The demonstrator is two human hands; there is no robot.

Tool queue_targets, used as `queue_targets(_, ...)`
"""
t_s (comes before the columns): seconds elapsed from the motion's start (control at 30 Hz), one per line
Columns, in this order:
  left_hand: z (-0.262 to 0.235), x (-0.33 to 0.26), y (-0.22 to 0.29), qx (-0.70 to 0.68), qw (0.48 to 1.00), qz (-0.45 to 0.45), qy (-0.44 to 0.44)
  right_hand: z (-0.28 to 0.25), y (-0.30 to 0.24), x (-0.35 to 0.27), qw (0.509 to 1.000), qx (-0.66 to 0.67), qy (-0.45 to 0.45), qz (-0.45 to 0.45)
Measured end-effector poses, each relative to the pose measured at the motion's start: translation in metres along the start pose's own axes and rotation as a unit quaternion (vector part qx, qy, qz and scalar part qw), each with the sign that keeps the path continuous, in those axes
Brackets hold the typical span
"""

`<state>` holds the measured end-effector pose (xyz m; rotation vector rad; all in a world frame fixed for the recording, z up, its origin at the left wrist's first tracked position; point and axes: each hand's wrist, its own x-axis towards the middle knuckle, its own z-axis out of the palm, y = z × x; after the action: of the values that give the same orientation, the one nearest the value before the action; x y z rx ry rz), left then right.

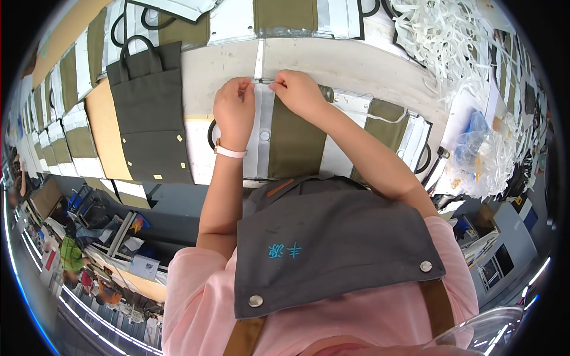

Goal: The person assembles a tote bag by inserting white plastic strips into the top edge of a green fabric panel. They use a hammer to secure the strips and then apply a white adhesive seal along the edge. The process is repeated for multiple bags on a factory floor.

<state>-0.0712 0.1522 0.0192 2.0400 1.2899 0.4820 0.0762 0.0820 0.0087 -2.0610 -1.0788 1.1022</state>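
An olive and white bag panel lies flat on the table in front of me, with a dark looped handle at each end. A whitish translucent strip runs across its left part from the far edge to the near edge. My left hand pinches at the panel's far edge, just left of the strip's end. Close by on the right, my right hand also pinches that far edge, with the knuckles bent. A small dark piece shows between the fingertips; its kind I cannot tell.
To the left lies a dark grey tote bag with small yellowish tabs. More olive and white panels lie along the far side. A heap of white strips sits far right, near clear plastic film. Other people are at lower left.
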Motion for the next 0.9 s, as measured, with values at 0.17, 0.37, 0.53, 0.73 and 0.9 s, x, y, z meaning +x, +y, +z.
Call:
queue_targets(0.17, 0.007, 0.003, 0.001, 0.017, 1.0, 0.004, 0.009, -0.002, -0.001, 0.006, 1.0, -0.013, -0.016, 0.012)
queue_targets(0.37, 0.008, 0.003, 0.001, 0.065, 0.998, 0.008, 0.015, -0.002, 0.002, 0.012, 0.999, 0.009, -0.037, 0.031)
queue_targets(0.53, 0.01, 0.002, 0.0, 0.083, 0.996, 0.021, 0.024, -0.001, 0.0, 0.012, 0.999, 0.003, -0.034, 0.029)
queue_targets(0.73, 0.012, 0.002, -0.001, 0.093, 0.995, 0.03, 0.029, -0.003, 0.0, 0.013, 0.999, 0.005, -0.039, 0.036)
queue_targets(0.9, 0.01, 0.001, -0.001, 0.095, 0.995, 0.026, 0.024, 0.0, 0.001, 0.013, 0.999, -0.004, -0.033, 0.034)
